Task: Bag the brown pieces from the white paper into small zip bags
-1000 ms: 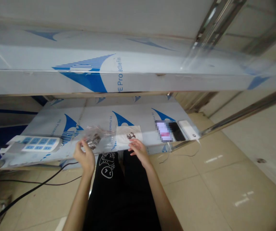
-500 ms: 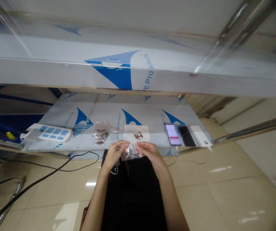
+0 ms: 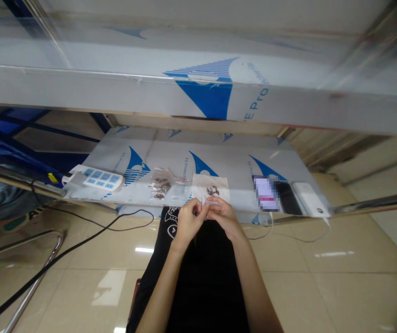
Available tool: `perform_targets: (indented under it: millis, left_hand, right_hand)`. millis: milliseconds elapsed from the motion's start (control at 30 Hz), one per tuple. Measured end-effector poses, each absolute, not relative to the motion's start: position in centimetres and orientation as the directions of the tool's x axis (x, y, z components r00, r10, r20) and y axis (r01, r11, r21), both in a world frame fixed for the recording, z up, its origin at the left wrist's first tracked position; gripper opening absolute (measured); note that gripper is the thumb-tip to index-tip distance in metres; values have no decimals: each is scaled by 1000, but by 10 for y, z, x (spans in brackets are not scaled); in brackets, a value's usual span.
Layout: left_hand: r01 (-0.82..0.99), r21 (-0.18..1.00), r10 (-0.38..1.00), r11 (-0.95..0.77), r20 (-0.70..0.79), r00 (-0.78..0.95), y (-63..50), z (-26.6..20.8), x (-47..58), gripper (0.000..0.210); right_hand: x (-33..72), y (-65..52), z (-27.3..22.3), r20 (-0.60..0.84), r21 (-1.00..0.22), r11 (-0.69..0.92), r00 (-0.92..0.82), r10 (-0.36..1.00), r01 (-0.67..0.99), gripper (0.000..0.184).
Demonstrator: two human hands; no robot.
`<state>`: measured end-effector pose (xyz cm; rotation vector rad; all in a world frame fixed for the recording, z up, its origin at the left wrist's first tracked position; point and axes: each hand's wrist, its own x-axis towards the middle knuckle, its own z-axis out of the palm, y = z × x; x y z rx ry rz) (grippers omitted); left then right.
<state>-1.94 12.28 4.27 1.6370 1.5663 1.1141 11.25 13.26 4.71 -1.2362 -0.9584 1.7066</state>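
My left hand (image 3: pixel 190 221) and my right hand (image 3: pixel 224 216) meet above my lap at the shelf's front edge, fingers and thumbs pinched close together. Between them is a small clear plastic bag, mostly hidden by the fingers; only a pale bit shows. Just beyond the fingertips, a white square sheet (image 3: pixel 200 184) lies on the shelf with several small dark brown pieces (image 3: pixel 216 190) on it. To the left of my hands rests another clear bag (image 3: pixel 160 185), filled with similar brown pieces.
A white power strip (image 3: pixel 104 179) sits at the left of the film-covered shelf (image 3: pixel 163 150). On the right lie a phone with a lit screen (image 3: pixel 266 193), a black phone (image 3: pixel 288 198) and a white device (image 3: pixel 307 199) with cables. An upper shelf (image 3: pixel 122 92) crosses above.
Both hands have drawn together, bunching up the clear bag that was spread between them, so it is now mostly covered. The view has shifted, moving the shelf rightward in the picture.
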Motion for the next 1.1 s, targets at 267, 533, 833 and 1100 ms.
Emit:
perform_targets:
  millis: [267,533,833,1100]
  left_hand:
    - [329,937,993,-114,113,22,123,42,-22,34]
    - [230,969,993,-86,102,-55,124,43,-24,30]
    - [45,989,978,139,-130,-162,126,38,-19,30]
    - [140,979,986,150,-137,-93,125,42,-24,33]
  right_hand:
    - [114,133,50,-351,-909,-390,-234,907,-149,32]
    - [112,132,48,-399,-888,-443,-270,876,-127,28]
    - [104,130,46,-319,-941,-332,-164,933,-58,27]
    - [105,129,49,-313,-946,-323,-170,934,-30,31]
